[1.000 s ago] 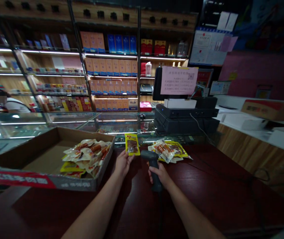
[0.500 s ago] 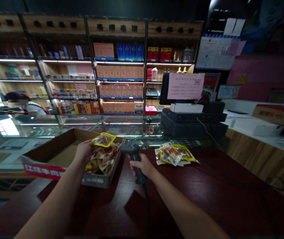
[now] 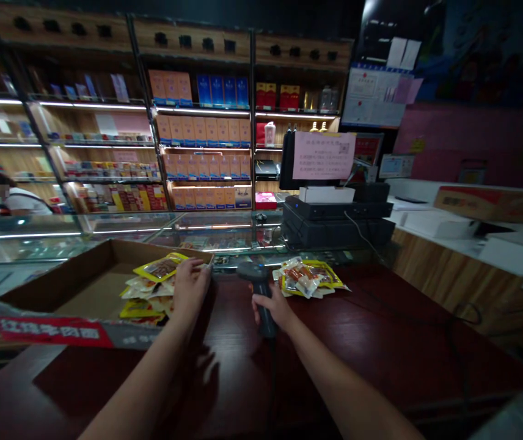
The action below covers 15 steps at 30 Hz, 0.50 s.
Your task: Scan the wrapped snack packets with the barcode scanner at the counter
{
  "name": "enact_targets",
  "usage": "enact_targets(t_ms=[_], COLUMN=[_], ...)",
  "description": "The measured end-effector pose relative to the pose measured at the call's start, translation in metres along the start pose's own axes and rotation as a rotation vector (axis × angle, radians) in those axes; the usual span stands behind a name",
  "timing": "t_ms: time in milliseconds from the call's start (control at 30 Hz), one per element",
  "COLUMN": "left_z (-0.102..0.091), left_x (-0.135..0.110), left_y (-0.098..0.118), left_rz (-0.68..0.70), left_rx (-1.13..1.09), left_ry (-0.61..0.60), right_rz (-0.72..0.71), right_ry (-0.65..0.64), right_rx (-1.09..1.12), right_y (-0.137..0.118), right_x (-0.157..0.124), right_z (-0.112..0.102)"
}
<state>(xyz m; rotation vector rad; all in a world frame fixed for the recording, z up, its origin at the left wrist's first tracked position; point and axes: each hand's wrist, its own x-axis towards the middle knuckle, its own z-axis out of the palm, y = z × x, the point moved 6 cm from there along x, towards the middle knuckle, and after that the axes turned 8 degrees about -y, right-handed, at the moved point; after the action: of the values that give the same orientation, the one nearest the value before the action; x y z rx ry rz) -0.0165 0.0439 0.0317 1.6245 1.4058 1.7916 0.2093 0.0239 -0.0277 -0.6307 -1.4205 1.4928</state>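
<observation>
Left hand (image 3: pixel 191 287): over the right-hand end of the cardboard box (image 3: pixel 55 330), palm down, beside the right wall; how far the fingers are spread, and whether they touch the packet next to them, cannot be told

Yellow-edged packet (image 3: pixel 159 267): clear-faced, brown contents; lying tilted on top of the heap of packets (image 3: pixel 145 290) inside the box, just left of the left hand

Heap of packets: white and yellow wrappers, gathered at the right end of the box, partly hidden by the left hand and forearm

Cardboard box: shallow, open-topped, red band with white characters on its near wall; set at the left of the dark red counter (image 3: pixel 362 348)

Right hand (image 3: pixel 274 305): fingers wrapped around the grip of the dark handheld scanner (image 3: pixel 253 272), held above the counter, its head pointing left

Second pile of packets (image 3: pixel 307 279): white and yellow, overlapping, on the counter to the right of the scanner

Far side: glass case (image 3: pixel 211 221); monitor with a pink printed sheet (image 3: pixel 323 156); lit shelves with orange boxes (image 3: pixel 204 131) and blue boxes (image 3: pixel 223 91); at far left, a person in a white top (image 3: pixel 27 200)
</observation>
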Motion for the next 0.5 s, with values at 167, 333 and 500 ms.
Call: enact_targets(t_ms=[167, 333, 500], left_z=[0.127, 0.229, 0.315], left_x=[-0.052, -0.082, -0.082], left_y=[-0.017, 0.005, 0.034], left_rz=[-0.104, 0.004, 0.079], left_rx=[-0.125, -0.054, 0.106], left_ry=[-0.396, -0.576, -0.814], right_rz=[-0.127, -0.200, -0.321], right_ry=[0.283, 0.485, 0.552], right_rx=[0.002, 0.034, 0.086], right_y=[-0.001, 0.002, -0.012], right_x=[-0.046, -0.077, -0.089], right_z=[-0.079, -0.130, -0.148])
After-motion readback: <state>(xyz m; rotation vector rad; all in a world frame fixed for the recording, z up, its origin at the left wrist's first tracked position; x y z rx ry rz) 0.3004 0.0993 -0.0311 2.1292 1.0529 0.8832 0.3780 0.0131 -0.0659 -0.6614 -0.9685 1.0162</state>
